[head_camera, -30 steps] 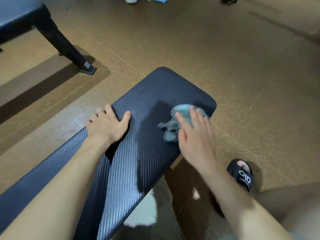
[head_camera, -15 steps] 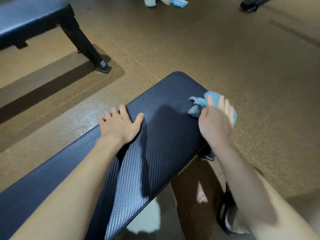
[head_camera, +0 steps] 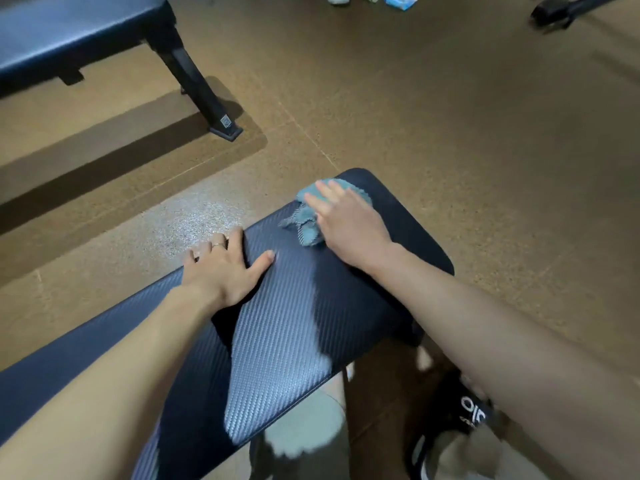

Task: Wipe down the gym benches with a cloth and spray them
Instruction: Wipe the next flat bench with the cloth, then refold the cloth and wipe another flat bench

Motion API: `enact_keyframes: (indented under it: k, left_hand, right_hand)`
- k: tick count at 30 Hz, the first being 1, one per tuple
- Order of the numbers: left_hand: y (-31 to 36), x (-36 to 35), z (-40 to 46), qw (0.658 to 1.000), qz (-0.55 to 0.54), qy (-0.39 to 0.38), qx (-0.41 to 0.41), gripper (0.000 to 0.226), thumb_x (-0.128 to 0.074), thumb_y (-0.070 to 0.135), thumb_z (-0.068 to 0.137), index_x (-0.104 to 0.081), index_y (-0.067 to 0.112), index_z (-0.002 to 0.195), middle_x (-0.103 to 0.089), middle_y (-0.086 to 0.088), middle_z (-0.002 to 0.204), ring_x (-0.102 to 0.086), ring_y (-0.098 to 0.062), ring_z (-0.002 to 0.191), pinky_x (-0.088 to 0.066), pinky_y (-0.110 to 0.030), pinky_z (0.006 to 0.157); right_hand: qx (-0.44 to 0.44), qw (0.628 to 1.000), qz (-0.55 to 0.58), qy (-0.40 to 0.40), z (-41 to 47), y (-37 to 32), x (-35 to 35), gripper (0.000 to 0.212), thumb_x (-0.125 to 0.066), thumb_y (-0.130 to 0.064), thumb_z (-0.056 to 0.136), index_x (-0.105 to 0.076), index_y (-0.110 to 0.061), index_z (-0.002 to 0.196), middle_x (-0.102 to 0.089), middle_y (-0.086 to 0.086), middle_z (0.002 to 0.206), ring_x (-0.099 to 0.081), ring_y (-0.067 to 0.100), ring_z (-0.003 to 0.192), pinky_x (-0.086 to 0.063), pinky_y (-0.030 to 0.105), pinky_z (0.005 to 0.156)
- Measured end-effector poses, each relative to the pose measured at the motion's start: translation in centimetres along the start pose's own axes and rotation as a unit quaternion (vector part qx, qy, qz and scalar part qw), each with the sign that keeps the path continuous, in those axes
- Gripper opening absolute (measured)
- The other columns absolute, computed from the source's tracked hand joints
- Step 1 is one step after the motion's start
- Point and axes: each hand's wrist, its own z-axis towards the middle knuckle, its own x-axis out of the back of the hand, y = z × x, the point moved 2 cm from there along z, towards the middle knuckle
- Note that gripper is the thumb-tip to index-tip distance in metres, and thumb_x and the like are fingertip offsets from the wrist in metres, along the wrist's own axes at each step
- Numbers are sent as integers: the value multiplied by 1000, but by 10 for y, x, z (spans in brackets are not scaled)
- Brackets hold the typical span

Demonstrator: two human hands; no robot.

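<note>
A black bench pad (head_camera: 287, 327) with a woven texture runs from lower left to the middle of the view. A crumpled blue-grey cloth (head_camera: 306, 216) lies near its far end. My right hand (head_camera: 349, 223) presses flat on the cloth with straight fingers, covering most of it. My left hand (head_camera: 225, 265) rests flat on the pad's left edge, fingers spread, a ring on one finger. No spray bottle is in view.
A second dark bench (head_camera: 69, 32) with a black leg (head_camera: 197, 84) stands at upper left. Brown speckled floor surrounds both. A black slipper (head_camera: 464, 414) is at lower right. Small items, one a blue packet (head_camera: 398, 0), lie at the top edge.
My right hand has swept the cloth from the pad's right edge back left across the far end. My left hand has stayed on the left edge.
</note>
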Motion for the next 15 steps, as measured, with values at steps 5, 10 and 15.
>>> enact_keyframes:
  k: [5, 10, 15]
  left_hand:
    - [42, 72, -30, 997, 38, -65, -4, 88, -25, 75, 95, -1, 24, 163, -18, -11, 168, -19, -33, 154, -15, -59, 122]
    - [119, 170, -76, 979, -148, -135, -25, 84, -42, 63, 98, -3, 28, 164, -18, -14, 169, -27, -37, 151, -21, -53, 123]
    - [183, 282, -125, 927, -337, -162, -21, 87, -66, 43, 94, -15, 25, 161, -43, -15, 156, -46, -34, 139, -37, -37, 109]
  right_hand:
    - [-224, 960, 144, -81, -21, 66, 40, 43, -31, -20, 107, -43, -21, 149, -46, 12, 152, -49, 35, 131, -40, 36, 90]
    - [-267, 930, 221, -123, -50, 60, 142, 32, -39, -9, 102, -63, -7, 122, -65, 21, 118, -61, 40, 107, -44, 38, 78]
    - [-302, 839, 432, -136, -49, 53, 280, 21, -47, -24, 100, -66, -17, 106, -61, 4, 95, -61, 27, 92, -47, 35, 78]
